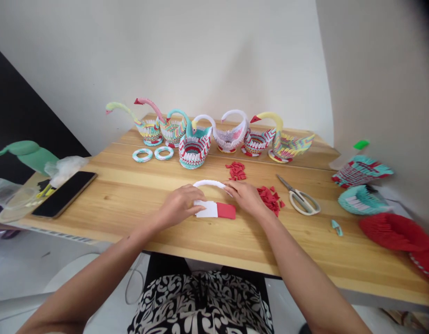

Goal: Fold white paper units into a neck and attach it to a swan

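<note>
A white curved strip of folded paper (210, 183), arched like a swan's neck, spans the gap between my hands. Its left end sits under the fingers of my left hand (179, 203), whose thumb reaches over a white paper stack (208, 209). My right hand (247, 197) pinches the strip's right end with its fingertips. Against the white stack lies a red paper piece (226, 211), flat on the table. Loose red folded paper pieces (269, 200) are heaped beside my right wrist, partly hidden by it, and a smaller red pile (236, 170) lies beyond that hand.
Several folded-paper swans (194, 148) stand along the back of the wooden table (124, 185), with two paper rings (142, 155) in front. Scissors (303, 199) lie to the right. A red paper piece of work (395, 232) is at the right edge, a phone (65, 194) at the left.
</note>
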A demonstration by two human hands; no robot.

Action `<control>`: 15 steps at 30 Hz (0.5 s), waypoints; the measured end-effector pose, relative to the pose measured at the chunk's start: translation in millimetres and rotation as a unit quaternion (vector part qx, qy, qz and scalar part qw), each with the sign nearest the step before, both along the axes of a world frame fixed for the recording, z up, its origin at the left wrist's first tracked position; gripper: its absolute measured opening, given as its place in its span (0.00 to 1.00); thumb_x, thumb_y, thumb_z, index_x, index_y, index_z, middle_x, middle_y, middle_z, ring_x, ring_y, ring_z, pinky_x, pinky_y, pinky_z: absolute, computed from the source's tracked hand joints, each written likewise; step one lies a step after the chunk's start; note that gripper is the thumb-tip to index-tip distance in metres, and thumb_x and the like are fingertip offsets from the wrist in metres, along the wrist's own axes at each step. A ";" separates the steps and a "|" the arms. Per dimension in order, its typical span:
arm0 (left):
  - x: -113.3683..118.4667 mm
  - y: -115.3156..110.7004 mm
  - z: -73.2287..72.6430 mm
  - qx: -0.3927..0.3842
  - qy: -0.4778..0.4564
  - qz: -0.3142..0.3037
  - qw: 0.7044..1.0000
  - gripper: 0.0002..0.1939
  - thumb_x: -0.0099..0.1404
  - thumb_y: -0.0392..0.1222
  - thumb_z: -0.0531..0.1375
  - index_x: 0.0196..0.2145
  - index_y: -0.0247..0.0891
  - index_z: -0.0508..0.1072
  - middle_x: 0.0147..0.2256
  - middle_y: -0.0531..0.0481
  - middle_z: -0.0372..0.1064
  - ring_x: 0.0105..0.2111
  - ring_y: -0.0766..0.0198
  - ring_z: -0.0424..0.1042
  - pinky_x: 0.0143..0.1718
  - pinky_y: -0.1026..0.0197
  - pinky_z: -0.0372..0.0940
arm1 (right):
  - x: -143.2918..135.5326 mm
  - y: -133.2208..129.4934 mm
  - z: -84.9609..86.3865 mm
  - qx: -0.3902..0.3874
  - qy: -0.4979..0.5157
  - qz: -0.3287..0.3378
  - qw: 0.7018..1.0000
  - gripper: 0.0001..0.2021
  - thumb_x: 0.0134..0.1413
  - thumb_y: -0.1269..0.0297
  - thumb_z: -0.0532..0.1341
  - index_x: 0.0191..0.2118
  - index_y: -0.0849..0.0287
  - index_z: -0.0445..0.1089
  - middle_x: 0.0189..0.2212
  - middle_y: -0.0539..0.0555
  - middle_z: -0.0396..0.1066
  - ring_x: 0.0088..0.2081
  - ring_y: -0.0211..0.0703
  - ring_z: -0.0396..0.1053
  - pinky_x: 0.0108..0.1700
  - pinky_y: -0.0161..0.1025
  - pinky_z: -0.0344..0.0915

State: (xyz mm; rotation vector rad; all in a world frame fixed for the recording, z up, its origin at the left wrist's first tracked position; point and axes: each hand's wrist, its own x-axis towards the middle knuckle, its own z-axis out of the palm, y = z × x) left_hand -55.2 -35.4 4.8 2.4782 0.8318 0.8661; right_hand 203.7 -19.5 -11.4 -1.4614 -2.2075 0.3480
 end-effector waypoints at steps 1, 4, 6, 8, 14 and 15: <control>1.8 -1.9 -2.8 0.023 0.020 -0.007 1.000 0.08 0.62 0.40 0.61 0.39 0.36 0.74 0.41 0.44 0.74 0.44 0.57 0.70 0.46 0.54 0.64 | 0.7 0.7 -1.7 -0.005 -0.016 0.002 1.000 0.13 0.63 0.61 0.53 0.45 0.52 0.73 0.38 0.54 0.77 0.37 0.46 0.72 0.38 0.38 0.61; 6.6 -8.6 -9.5 0.057 0.088 -0.006 0.995 0.11 0.60 0.41 0.63 0.41 0.37 0.73 0.46 0.43 0.72 0.48 0.53 0.68 0.50 0.49 0.62 | 2.9 2.7 -4.2 0.008 -0.031 0.005 0.999 0.12 0.62 0.62 0.54 0.45 0.55 0.73 0.41 0.56 0.76 0.42 0.47 0.71 0.42 0.39 0.63; 8.5 -12.6 -12.2 0.059 0.106 0.001 0.993 0.10 0.61 0.40 0.62 0.41 0.37 0.73 0.46 0.44 0.72 0.47 0.54 0.69 0.51 0.49 0.62 | 2.4 2.6 -3.1 0.027 -0.014 0.005 1.000 0.12 0.62 0.62 0.55 0.45 0.56 0.73 0.42 0.57 0.75 0.44 0.48 0.70 0.45 0.41 0.63; 9.3 -15.2 -13.8 0.059 0.106 0.004 0.993 0.08 0.63 0.40 0.61 0.41 0.37 0.73 0.44 0.45 0.73 0.46 0.56 0.70 0.50 0.50 0.62 | -0.3 0.6 0.1 0.037 0.011 0.014 0.999 0.12 0.61 0.62 0.55 0.44 0.56 0.73 0.41 0.56 0.75 0.44 0.47 0.70 0.46 0.42 0.64; 6.8 -14.0 -20.4 0.051 0.073 0.004 0.996 0.08 0.64 0.40 0.60 0.40 0.36 0.74 0.43 0.44 0.75 0.43 0.57 0.73 0.48 0.51 0.65 | -12.6 -9.5 10.5 0.038 0.058 0.091 0.993 0.12 0.62 0.62 0.56 0.45 0.56 0.74 0.43 0.55 0.75 0.45 0.47 0.70 0.48 0.44 0.63; 6.0 -13.0 -22.4 0.048 0.065 0.005 0.997 0.08 0.64 0.40 0.60 0.40 0.35 0.74 0.43 0.43 0.75 0.43 0.57 0.73 0.48 0.52 0.66 | -14.0 -10.8 11.4 0.033 0.063 0.101 0.992 0.11 0.61 0.61 0.56 0.45 0.55 0.74 0.43 0.55 0.75 0.45 0.47 0.70 0.48 0.44 0.63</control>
